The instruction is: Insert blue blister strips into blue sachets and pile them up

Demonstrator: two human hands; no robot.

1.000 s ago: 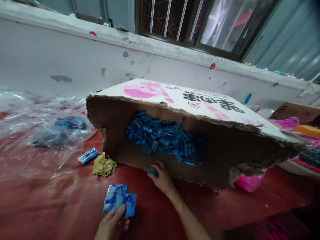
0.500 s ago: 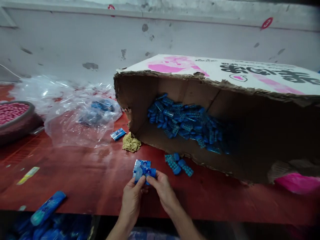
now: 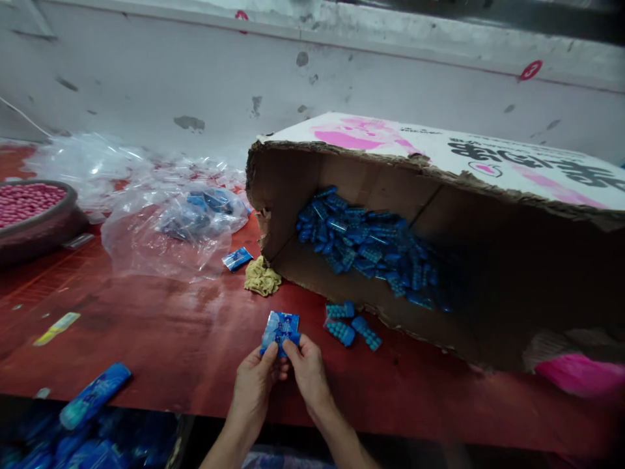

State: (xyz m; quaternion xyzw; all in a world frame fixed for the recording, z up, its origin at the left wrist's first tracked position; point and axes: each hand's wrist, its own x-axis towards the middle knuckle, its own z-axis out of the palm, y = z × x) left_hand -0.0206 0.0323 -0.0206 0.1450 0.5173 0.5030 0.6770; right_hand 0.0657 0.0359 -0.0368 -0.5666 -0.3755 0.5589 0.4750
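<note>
Over the red table, my left hand and my right hand come together on a flat blue printed packet. Both thumbs press on its near edge, and the other fingers are mostly hidden beneath. The packet looks thin, with one piece possibly lying over another; I cannot tell if it is folded. Just right of my right hand lie several small blue bottle-shaped pieces with bumpy, clear-wrapped bodies. A similar flat blue packet rests farther off, beside a crumpled yellowish lump.
A torn-edged cardboard box lies on its side with many blue wrapped pieces inside. Clear plastic bags spread across the back left, near a bowl of pink pellets. A blue pouch overhangs the table's front edge.
The upper blue piece, which stuck out to the right, now lies more in line with the packet under my thumbs. The view has shifted slightly, and both hands stay on the packet.
</note>
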